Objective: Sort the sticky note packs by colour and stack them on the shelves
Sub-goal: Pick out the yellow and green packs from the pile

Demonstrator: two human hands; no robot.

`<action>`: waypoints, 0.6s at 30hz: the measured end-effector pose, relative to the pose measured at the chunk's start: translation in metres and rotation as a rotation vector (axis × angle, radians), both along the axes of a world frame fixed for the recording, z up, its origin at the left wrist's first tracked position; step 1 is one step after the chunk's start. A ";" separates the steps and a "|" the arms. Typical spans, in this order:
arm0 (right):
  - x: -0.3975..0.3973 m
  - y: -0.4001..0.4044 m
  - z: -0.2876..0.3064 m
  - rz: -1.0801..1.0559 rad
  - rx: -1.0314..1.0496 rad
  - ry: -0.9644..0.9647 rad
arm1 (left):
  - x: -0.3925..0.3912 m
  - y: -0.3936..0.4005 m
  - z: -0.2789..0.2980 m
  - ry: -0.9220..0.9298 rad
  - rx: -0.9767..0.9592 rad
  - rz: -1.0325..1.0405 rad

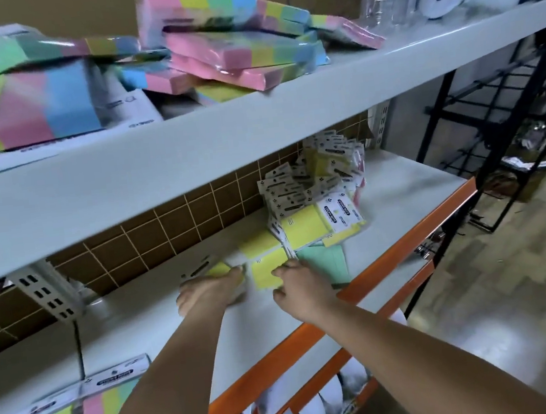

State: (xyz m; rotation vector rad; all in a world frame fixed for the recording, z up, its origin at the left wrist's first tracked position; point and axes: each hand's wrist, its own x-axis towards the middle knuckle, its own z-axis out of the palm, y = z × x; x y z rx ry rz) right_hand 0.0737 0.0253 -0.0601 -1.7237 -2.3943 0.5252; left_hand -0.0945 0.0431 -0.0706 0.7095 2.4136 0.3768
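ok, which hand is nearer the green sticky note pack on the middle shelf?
Right. The right hand lies just left of the green sticky note pack, fingertips on the yellow pack beside it; the left hand sits farther left.

Two bare forearms, no sleeves in view. Left hand (208,292) and right hand (300,289) without gloves, rings or watch.

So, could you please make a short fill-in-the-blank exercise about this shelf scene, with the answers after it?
1. Both hands, left and right, reach onto the ___ shelf.
2. The right hand touches a ___ pack.
3. Beside that pack lies a ___ pack.
4. The front edge of this shelf is ___.

Answers: middle; yellow; green; orange
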 end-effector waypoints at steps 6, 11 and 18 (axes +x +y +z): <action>0.013 0.011 0.000 0.087 -0.017 -0.022 | 0.015 0.003 0.005 0.111 -0.001 0.151; 0.017 0.020 -0.001 0.154 -0.029 -0.032 | 0.019 0.007 0.007 0.131 -0.016 0.151; 0.016 0.028 0.005 0.192 -0.030 -0.003 | 0.010 0.006 -0.003 -0.065 0.215 0.153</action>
